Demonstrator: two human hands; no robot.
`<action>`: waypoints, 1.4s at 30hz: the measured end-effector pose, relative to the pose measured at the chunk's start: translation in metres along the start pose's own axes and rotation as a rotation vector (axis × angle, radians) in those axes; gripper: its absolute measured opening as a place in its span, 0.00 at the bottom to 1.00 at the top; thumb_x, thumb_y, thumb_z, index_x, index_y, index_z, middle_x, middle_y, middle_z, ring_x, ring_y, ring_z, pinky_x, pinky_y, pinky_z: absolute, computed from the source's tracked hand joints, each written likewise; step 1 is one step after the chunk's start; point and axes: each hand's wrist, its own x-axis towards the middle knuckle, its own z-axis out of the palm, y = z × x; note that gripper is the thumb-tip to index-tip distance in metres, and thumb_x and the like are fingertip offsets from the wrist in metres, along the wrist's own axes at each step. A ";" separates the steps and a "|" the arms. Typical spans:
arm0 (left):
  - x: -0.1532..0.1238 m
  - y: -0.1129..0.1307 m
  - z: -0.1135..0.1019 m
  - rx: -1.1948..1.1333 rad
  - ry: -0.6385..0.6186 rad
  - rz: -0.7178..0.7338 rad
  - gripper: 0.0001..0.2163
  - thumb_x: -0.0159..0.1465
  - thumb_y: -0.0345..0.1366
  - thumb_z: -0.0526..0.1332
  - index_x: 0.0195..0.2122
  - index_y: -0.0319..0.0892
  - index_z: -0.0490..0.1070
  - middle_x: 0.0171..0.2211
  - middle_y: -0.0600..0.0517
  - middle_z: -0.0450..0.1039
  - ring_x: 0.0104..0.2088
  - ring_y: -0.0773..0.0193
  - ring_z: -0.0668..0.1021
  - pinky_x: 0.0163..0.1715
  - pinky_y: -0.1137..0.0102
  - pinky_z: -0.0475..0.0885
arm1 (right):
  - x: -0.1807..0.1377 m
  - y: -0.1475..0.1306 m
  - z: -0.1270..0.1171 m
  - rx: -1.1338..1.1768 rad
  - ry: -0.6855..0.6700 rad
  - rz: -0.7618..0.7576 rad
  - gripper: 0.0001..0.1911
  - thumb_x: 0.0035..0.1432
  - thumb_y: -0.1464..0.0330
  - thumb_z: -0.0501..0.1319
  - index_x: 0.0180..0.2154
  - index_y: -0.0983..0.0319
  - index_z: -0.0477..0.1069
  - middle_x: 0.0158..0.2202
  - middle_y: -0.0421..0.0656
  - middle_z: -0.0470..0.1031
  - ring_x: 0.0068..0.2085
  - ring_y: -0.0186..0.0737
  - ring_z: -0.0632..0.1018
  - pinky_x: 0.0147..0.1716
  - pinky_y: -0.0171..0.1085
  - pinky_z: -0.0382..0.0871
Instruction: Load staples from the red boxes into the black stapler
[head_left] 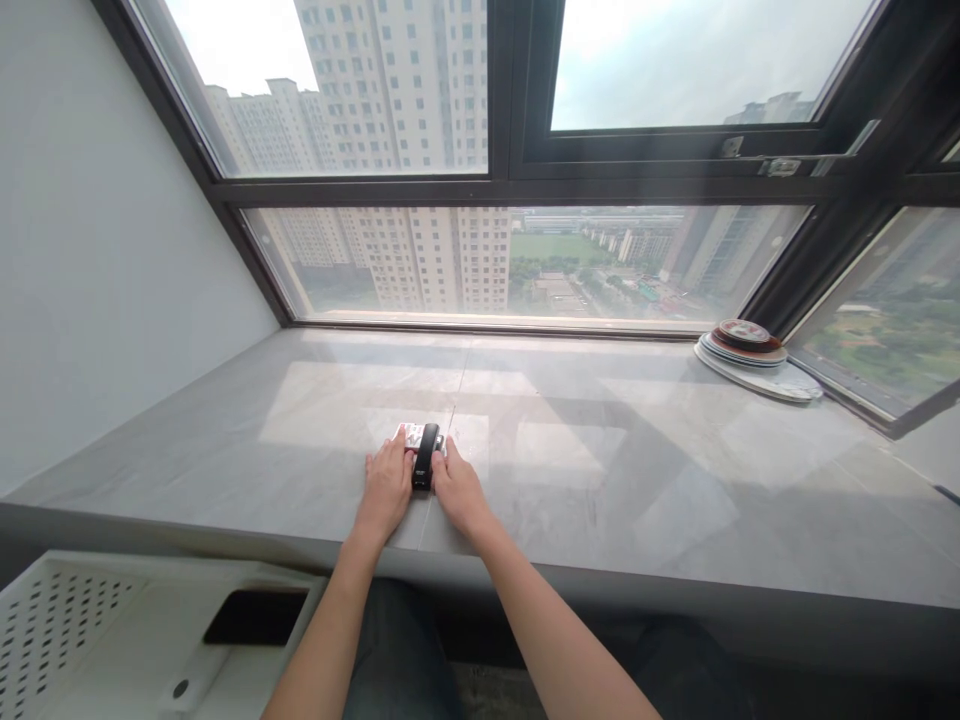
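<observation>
On the grey stone sill lies a small black oblong item (425, 458), its kind too small to make out. A white piece with red print (412, 434), like a small box or card, shows beside and partly under it. My left hand (388, 487) rests over the white piece's left side, with the thumb close to the black item. From the right, my right hand (459, 492) presses its thumb and curled fingers at the black item's right edge, where a small dark part sticks out. Both hands hide portions of these things.
A stack of round plates or lids (750, 355) sits at the sill's (585, 500) far right corner. Dark-framed windows (360, 190) rise behind, with a white wall (112, 230) at left. Below the front edge, at lower left, is a white perforated plastic tub (150, 575).
</observation>
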 end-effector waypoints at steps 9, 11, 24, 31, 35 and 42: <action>-0.016 0.061 -0.031 -0.138 0.354 0.025 0.19 0.76 0.37 0.46 0.64 0.44 0.65 0.64 0.44 0.67 0.70 0.51 0.62 0.70 0.45 0.50 | -0.052 0.059 -0.106 -0.048 0.301 -0.040 0.28 0.70 0.62 0.49 0.68 0.63 0.61 0.52 0.50 0.75 0.51 0.46 0.78 0.51 0.43 0.74; -0.025 0.094 -0.023 -0.194 0.213 0.166 0.18 0.76 0.37 0.47 0.62 0.46 0.67 0.62 0.45 0.70 0.65 0.53 0.69 0.68 0.52 0.60 | -0.061 0.072 -0.133 -0.296 0.328 -0.068 0.28 0.70 0.62 0.50 0.67 0.62 0.64 0.59 0.51 0.72 0.61 0.49 0.71 0.62 0.46 0.65; -0.037 0.155 0.042 0.120 -0.222 0.296 0.26 0.75 0.48 0.47 0.73 0.51 0.55 0.74 0.50 0.50 0.74 0.51 0.53 0.71 0.48 0.48 | -0.085 0.075 -0.149 -1.004 0.096 0.009 0.32 0.75 0.53 0.43 0.75 0.52 0.47 0.76 0.37 0.39 0.75 0.54 0.41 0.70 0.59 0.34; -0.037 0.157 0.042 0.141 -0.232 0.298 0.27 0.75 0.49 0.48 0.73 0.52 0.54 0.74 0.51 0.48 0.74 0.51 0.51 0.72 0.48 0.48 | -0.085 0.074 -0.150 -1.008 0.096 0.012 0.33 0.75 0.51 0.42 0.75 0.52 0.47 0.76 0.38 0.40 0.75 0.55 0.41 0.70 0.59 0.35; -0.036 0.155 0.043 0.119 -0.230 0.303 0.27 0.74 0.49 0.49 0.73 0.52 0.54 0.74 0.50 0.49 0.74 0.51 0.52 0.72 0.48 0.48 | -0.085 0.073 -0.151 -0.978 0.090 0.005 0.34 0.74 0.50 0.43 0.75 0.53 0.48 0.76 0.40 0.41 0.75 0.56 0.42 0.70 0.60 0.35; -0.037 0.153 0.045 0.045 -0.215 0.308 0.27 0.74 0.48 0.50 0.73 0.52 0.55 0.74 0.49 0.51 0.74 0.49 0.53 0.71 0.46 0.47 | -0.085 0.074 -0.151 -0.937 0.108 -0.013 0.33 0.74 0.50 0.45 0.74 0.53 0.50 0.76 0.41 0.42 0.75 0.57 0.42 0.70 0.61 0.35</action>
